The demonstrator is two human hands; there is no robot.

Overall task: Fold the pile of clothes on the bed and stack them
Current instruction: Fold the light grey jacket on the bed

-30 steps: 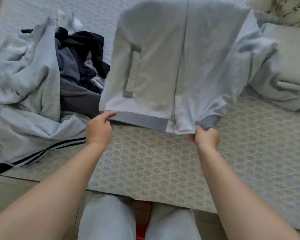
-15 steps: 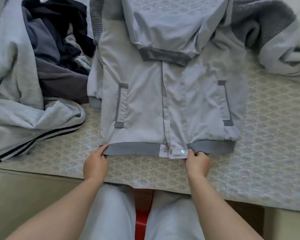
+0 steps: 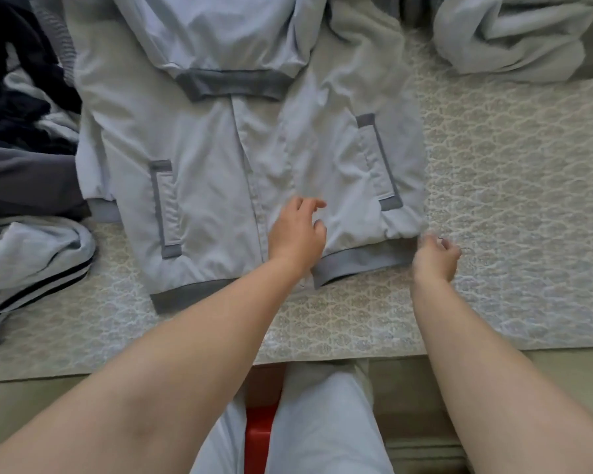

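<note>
Now the left hand [image 3: 297,230] rests open on the jacket [image 3: 220,159]; the right hand [image 3: 435,256] pinches its hem corner.

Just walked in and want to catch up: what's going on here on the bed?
A person is laying a light grey jacket flat on the bed, front up. The left hand rests open on the front; the right hand is at the hem's corner. Unfolded clothes are heaped alongside.
</note>
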